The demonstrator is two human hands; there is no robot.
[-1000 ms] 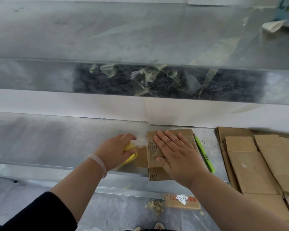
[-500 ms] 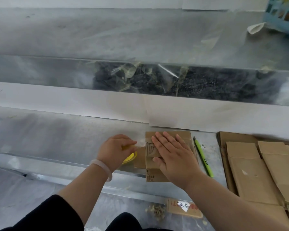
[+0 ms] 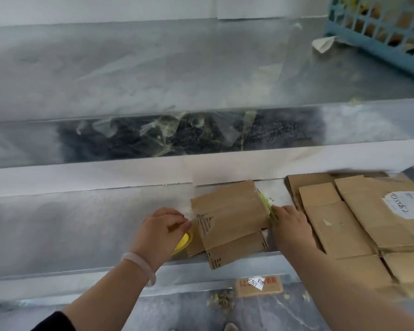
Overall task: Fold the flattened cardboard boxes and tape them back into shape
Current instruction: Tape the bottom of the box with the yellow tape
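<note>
A small brown cardboard box (image 3: 230, 211) lies partly folded on the metal bench (image 3: 69, 223), its lower flaps sticking out over the front edge. My left hand (image 3: 160, 232) rests at the box's left edge, closed on a yellow tape roll (image 3: 183, 242) with the fingertips pinched near the cardboard. My right hand (image 3: 289, 225) is just right of the box, fingers curled over the lower part of a green cutter (image 3: 264, 199). Only the cutter's upper end shows.
A stack of flattened cardboard boxes (image 3: 344, 225) fills the bench at the right, one with a white label. A blue plastic basket (image 3: 378, 27) stands on the upper shelf at the far right. A labelled cardboard scrap (image 3: 258, 286) lies on the floor below.
My right hand has lifted off the top of the box and moved right onto the green cutter. The box has turned slightly. My left hand stays on the tape roll.
</note>
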